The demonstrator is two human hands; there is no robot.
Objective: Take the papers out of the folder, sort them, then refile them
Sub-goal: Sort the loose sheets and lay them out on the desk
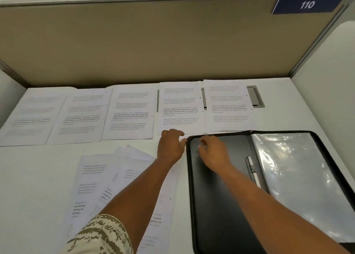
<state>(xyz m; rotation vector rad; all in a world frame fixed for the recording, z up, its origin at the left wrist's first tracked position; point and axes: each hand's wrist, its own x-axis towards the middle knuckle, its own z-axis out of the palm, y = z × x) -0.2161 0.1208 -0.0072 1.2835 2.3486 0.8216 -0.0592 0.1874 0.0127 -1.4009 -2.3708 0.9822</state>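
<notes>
Thin white papers [180, 107] lie in a row across mid-frame, with a loose pile [119, 177] lower left; light and floppy, they are probably best lifted by an edge. The left hand [170, 145] rests loosely curled on a sheet's near edge, gripping nothing visible, while the right hand [213, 152] hangs loosely curled over the open black folder [221, 205] at lower right.

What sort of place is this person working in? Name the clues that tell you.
Probably an office cubicle or study carrel: a white desk walled by a tan partition, a numbered sign reading 110 on the partition's top edge, and a cable hatch set into the desk.

head view | looks forward-down (wide-angle) | close over desk [48, 177]
</notes>
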